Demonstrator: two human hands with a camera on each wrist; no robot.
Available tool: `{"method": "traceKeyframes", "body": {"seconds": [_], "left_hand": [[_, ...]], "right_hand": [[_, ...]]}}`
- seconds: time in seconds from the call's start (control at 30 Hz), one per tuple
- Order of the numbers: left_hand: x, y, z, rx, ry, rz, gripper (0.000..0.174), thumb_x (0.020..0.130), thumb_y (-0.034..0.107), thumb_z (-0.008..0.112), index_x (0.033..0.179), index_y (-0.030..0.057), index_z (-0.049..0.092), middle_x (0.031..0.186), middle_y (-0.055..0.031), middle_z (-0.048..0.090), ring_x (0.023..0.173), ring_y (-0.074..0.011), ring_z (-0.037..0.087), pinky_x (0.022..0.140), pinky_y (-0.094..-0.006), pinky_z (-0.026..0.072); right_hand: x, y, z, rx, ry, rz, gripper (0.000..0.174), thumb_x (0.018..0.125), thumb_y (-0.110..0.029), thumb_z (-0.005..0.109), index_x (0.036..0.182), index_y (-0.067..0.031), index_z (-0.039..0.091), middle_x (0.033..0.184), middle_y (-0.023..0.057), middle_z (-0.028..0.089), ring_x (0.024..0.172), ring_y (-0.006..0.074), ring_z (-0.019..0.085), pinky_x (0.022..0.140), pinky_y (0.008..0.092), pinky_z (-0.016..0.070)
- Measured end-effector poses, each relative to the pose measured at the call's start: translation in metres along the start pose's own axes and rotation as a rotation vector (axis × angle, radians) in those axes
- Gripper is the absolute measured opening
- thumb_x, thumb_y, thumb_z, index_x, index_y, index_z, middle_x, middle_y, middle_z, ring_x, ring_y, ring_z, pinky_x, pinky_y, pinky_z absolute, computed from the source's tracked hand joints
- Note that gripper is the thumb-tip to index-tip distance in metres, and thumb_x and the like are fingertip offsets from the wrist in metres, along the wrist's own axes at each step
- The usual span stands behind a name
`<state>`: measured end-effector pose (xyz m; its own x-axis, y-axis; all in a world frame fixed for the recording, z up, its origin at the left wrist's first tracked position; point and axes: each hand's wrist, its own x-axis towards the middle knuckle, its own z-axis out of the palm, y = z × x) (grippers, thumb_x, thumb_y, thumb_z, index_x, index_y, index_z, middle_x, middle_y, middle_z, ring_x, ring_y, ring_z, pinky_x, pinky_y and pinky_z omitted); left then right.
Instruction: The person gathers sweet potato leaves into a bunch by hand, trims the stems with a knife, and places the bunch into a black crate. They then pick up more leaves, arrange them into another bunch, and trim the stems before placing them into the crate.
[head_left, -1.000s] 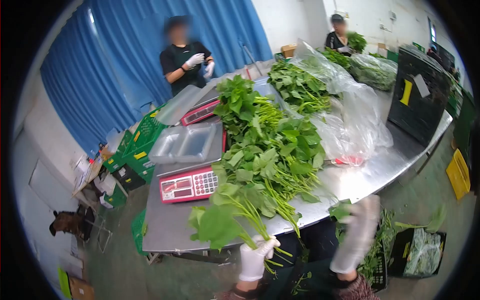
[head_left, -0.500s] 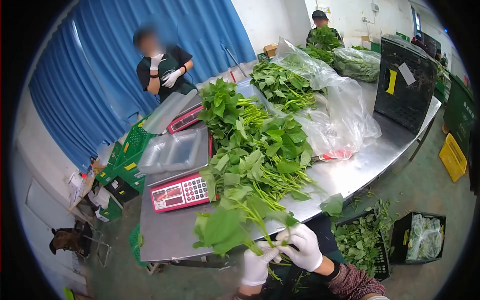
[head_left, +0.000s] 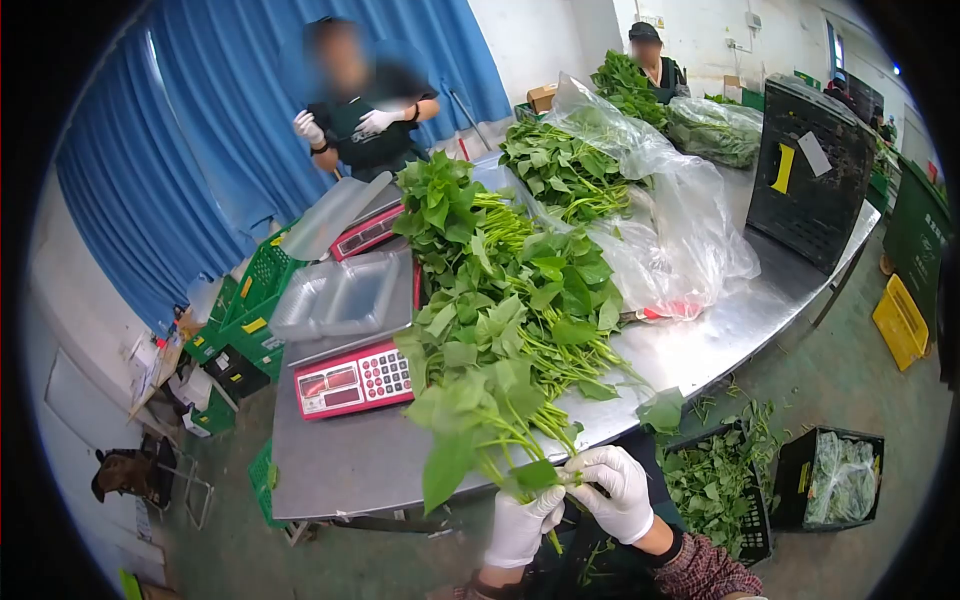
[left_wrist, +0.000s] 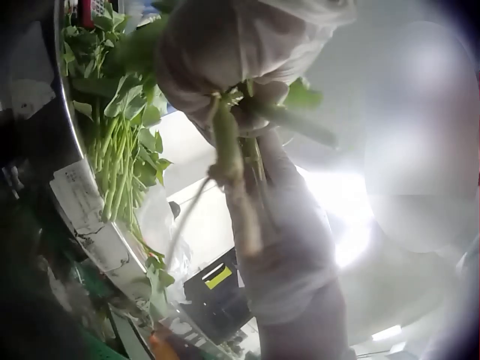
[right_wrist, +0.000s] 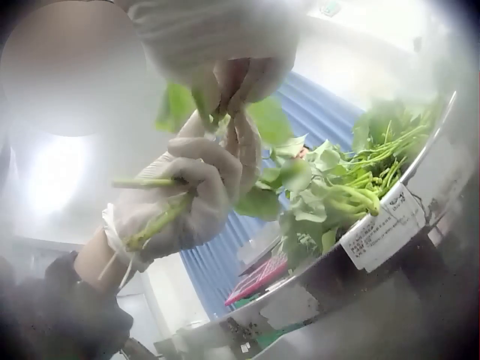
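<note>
In white gloves, both hands meet at the near table edge in the head view. My left hand (head_left: 522,525) grips a small bunch of leafy green stems (head_left: 500,440), the leaves spreading forward over the table edge. Cut stem ends (right_wrist: 161,221) poke out of its curled fingers in the right wrist view. Right beside it, my right hand (head_left: 615,495) pinches at the stems between thumb and fingertips. The right wrist view has a leaf (right_wrist: 176,107) by those fingertips. A large pile of leafy greens (head_left: 520,290) lies just beyond the hands.
A pink-red scale (head_left: 352,380) carries clear plastic trays (head_left: 335,297) on the metal table (head_left: 340,465). Behind are a clear plastic bag (head_left: 690,240) and a black crate (head_left: 810,180). A crate of greens (head_left: 715,490) stands on the floor at right. Two people stand beyond the table.
My right hand came in from the right and now pinches at the stems beside my left hand, which kept its grip. The person by the curtain shifted and lowered a hand.
</note>
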<state>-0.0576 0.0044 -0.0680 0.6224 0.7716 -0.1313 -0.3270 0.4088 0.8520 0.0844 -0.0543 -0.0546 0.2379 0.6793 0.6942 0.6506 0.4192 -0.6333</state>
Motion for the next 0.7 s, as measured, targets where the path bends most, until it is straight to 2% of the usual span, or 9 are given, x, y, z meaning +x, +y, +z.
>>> {"method": "traceKeyframes", "body": {"seconds": [0.23,0.27,0.3,0.33,0.37,0.4,0.47,0.53,0.7], "left_hand": [[0.008,0.018,-0.014,-0.017,0.431,0.255,0.019,0.091,0.018,0.055,0.088,-0.0002,0.061,0.069,-0.0024,0.056,0.047,-0.0046,0.040,0.038,-0.0170,0.0307],[0.010,0.030,-0.024,-0.037,0.491,0.352,0.020,0.093,0.019,0.053,0.089,0.0006,0.060,0.071,-0.0027,0.056,0.048,-0.0042,0.040,0.039,-0.0165,0.0313],[0.009,0.040,-0.024,-0.093,0.511,0.434,0.016,0.094,0.018,0.051,0.092,0.0031,0.056,0.077,-0.0033,0.052,0.055,-0.0040,0.042,0.041,-0.0157,0.0299],[0.006,0.039,-0.033,-0.120,0.384,0.467,0.017,0.092,0.022,0.054,0.091,0.0055,0.054,0.084,-0.0054,0.052,0.058,-0.0063,0.044,0.043,-0.0179,0.0317],[0.003,0.035,-0.036,-0.173,0.270,0.443,0.019,0.091,0.025,0.056,0.089,0.0062,0.052,0.084,-0.0054,0.051,0.060,-0.0080,0.044,0.045,-0.0192,0.0338],[0.001,0.033,-0.036,-0.226,0.153,0.420,0.023,0.089,0.028,0.059,0.087,0.0070,0.051,0.085,-0.0054,0.051,0.061,-0.0097,0.045,0.048,-0.0206,0.0358],[0.002,0.017,-0.040,-0.277,0.007,0.372,0.030,0.085,0.034,0.062,0.082,0.0079,0.048,0.082,-0.0041,0.048,0.065,-0.0128,0.044,0.054,-0.0239,0.0375],[0.003,0.006,-0.044,-0.287,-0.065,0.328,0.038,0.082,0.039,0.064,0.072,0.0083,0.045,0.080,-0.0034,0.045,0.071,-0.0143,0.041,0.058,-0.0257,0.0363],[-0.006,0.008,-0.052,-0.307,-0.030,0.320,0.030,0.085,0.030,0.063,0.070,0.0070,0.050,0.080,-0.0058,0.049,0.068,-0.0145,0.044,0.057,-0.0253,0.0368]], "right_hand": [[-0.007,-0.009,-0.013,-0.110,0.176,-0.038,0.011,0.071,-0.003,0.068,0.073,-0.0059,0.058,0.079,0.0065,0.058,0.072,0.0221,0.056,0.063,0.0322,0.0443],[-0.005,-0.016,-0.034,-0.269,0.284,-0.098,0.007,0.079,-0.004,0.060,0.084,-0.0053,0.056,0.085,0.0072,0.058,0.073,0.0203,0.055,0.069,0.0319,0.0437],[-0.023,-0.002,-0.036,0.065,0.610,0.074,0.013,0.090,-0.008,0.046,0.100,-0.0022,0.052,0.094,0.0093,0.056,0.078,0.0184,0.055,0.075,0.0310,0.0429],[-0.013,-0.008,-0.052,-0.049,0.876,0.452,0.026,0.096,-0.011,0.033,0.115,0.0016,0.045,0.102,0.0111,0.054,0.081,0.0180,0.055,0.074,0.0305,0.0445],[0.003,-0.010,-0.057,0.732,1.239,0.044,0.037,0.094,-0.025,0.043,0.119,0.0022,0.046,0.105,0.0097,0.056,0.083,0.0178,0.056,0.075,0.0305,0.0452],[0.004,-0.006,-0.050,0.731,1.234,0.047,0.037,0.094,-0.025,0.043,0.119,0.0022,0.046,0.105,0.0097,0.056,0.083,0.0178,0.056,0.075,0.0305,0.0452],[0.003,0.014,-0.033,0.075,0.615,0.313,0.052,0.080,-0.033,0.064,0.118,-0.0010,0.052,0.085,0.0053,0.057,0.074,0.0203,0.055,0.063,0.0322,0.0414],[0.008,0.018,-0.018,-0.416,-0.044,0.053,0.059,0.072,-0.035,0.070,0.119,-0.0047,0.053,0.087,0.0053,0.059,0.078,0.0225,0.057,0.066,0.0321,0.0432],[-0.014,0.051,0.021,-0.607,-0.212,0.207,0.036,0.073,-0.024,0.073,0.102,-0.0047,0.065,0.069,0.0055,0.060,0.059,0.0191,0.058,0.059,0.0266,0.0474]]}}
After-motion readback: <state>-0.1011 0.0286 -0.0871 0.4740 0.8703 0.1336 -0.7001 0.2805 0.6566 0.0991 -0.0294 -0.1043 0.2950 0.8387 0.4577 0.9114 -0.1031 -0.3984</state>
